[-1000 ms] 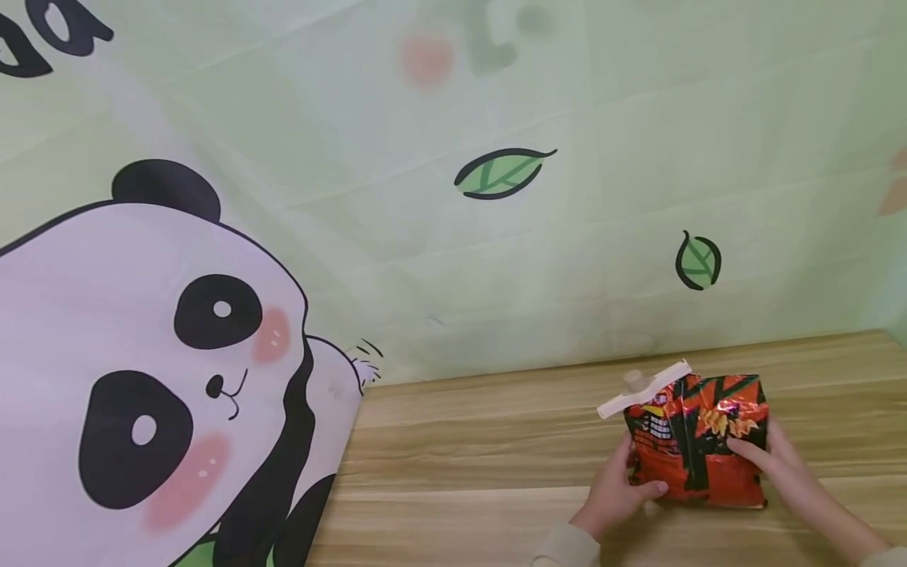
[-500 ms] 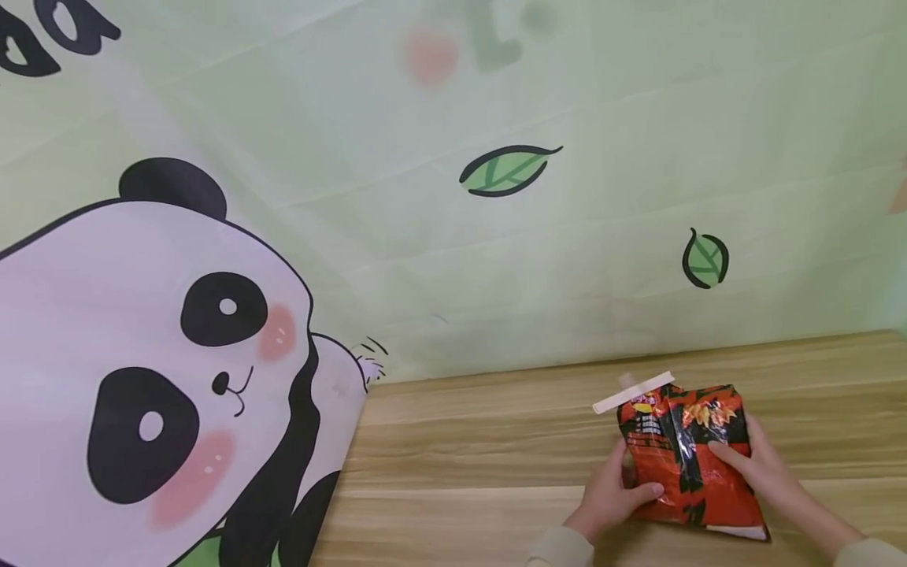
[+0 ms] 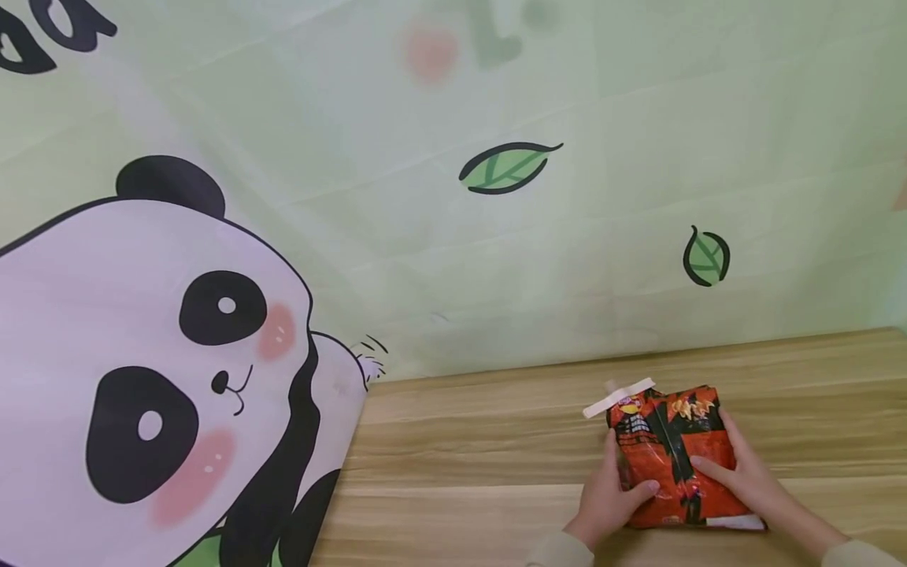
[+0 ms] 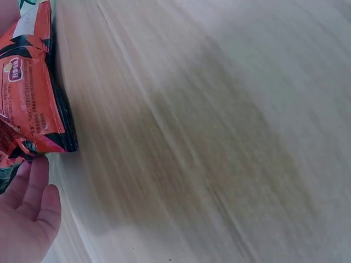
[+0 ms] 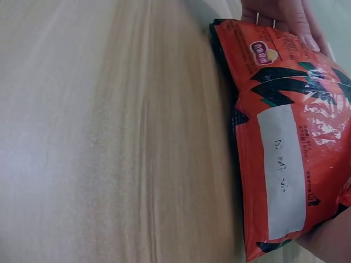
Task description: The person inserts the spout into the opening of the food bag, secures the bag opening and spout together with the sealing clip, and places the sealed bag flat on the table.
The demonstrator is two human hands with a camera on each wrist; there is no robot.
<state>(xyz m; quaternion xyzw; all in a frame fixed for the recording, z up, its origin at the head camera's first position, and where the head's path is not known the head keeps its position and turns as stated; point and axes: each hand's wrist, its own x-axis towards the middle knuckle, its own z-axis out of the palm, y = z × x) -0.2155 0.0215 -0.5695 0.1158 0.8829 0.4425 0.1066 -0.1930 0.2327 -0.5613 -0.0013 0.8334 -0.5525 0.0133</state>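
Note:
A red and black snack bag (image 3: 673,465) leans upright between both hands, its printed front facing me. A white bag clip (image 3: 619,398) crosses its upper left corner, with a pale nub behind it. My left hand (image 3: 611,496) holds the left side, thumb on the front. In the left wrist view, the left hand's fingertips (image 4: 38,170) meet the bag's lower corner. My right hand (image 3: 751,476) grips the right side, thumb across the front and the other fingers mostly hidden behind. The right wrist view shows a white printed panel (image 5: 282,170) along the bag's bottom.
The wood-grain table (image 3: 482,457) stretches left and right of the bag. Behind it hangs a pale green cloth (image 3: 397,260) printed with leaves and a large panda (image 3: 184,354).
Both hands have shifted the bag somewhat left. Its tilt has changed, so the white panel at the lower edge now shows. Both hands keep their hold.

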